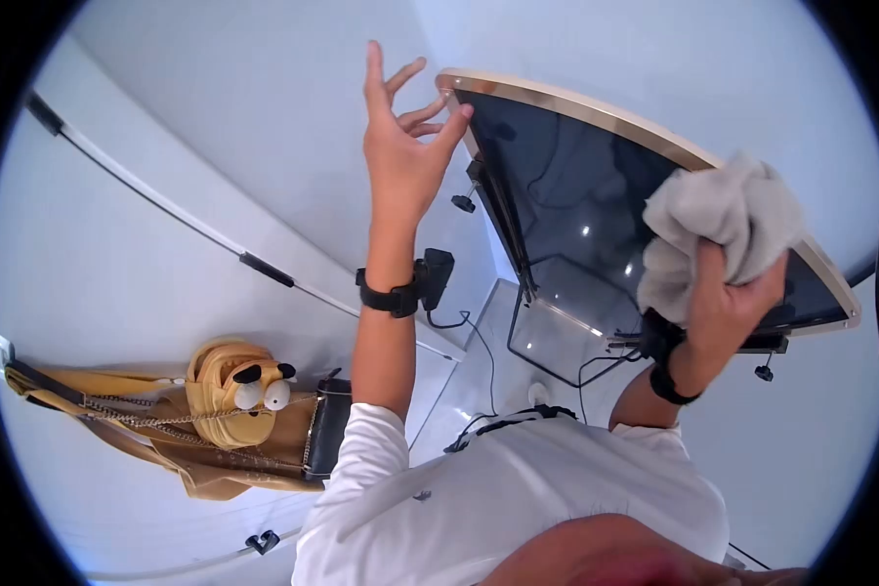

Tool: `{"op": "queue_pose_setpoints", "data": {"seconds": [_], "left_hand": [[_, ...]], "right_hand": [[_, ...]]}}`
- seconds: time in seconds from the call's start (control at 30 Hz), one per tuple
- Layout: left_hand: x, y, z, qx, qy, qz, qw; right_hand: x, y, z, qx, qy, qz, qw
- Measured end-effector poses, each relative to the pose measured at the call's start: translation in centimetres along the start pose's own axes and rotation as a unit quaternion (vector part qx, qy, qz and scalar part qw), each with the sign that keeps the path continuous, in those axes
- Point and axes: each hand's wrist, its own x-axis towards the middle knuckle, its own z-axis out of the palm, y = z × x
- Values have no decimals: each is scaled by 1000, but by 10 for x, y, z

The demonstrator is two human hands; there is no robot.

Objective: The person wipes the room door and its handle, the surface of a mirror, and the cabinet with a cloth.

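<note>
A glossy dark panel (576, 186) in a pale gold frame (596, 103) stands in front of me. At its upper left corner is my left hand (405, 146), the thumb against the front and a finger at the edge; its other fingers stretch outward. My right hand (732, 298) is closed around a bunched light grey cloth (728, 210). This cloth lies over the right part of the panel and hides some of its frame. Black straps with small dark devices are on both wrists.
Black knobs (464, 203) stick out beside the panel, with a thin black floor frame (547, 376) and cables (488, 356) below. To the left, a yellow cartoon-faced bag (230, 391), a brown bag (181, 444) and a black bag (330, 425) hang on the white wall.
</note>
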Motion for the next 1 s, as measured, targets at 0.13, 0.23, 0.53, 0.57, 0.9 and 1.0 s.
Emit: {"op": "queue_pose_setpoints", "data": {"seconds": [0.13, 0.23, 0.53, 0.57, 0.9, 1.0], "left_hand": [[-1, -30, 4, -136, 7, -100, 986], [-10, -50, 10, -151, -17, -141, 978], [-18, -55, 16, -47, 16, -113, 992], [-19, -55, 16, -52, 6, -116, 992], [-23, -52, 32, -100, 69, -131, 984], [-22, -56, 31, -92, 63, -141, 984]], "right_hand": [[11, -15, 39, 29, -54, -12, 998], [13, -28, 62, 55, -86, 38, 994], [-1, -42, 155, 77, -114, -100, 985], [-4, -44, 160, 80, -113, -90, 986], [7, -22, 86, 0, -64, -166, 984], [8, -7, 32, -72, -37, -146, 986]]}}
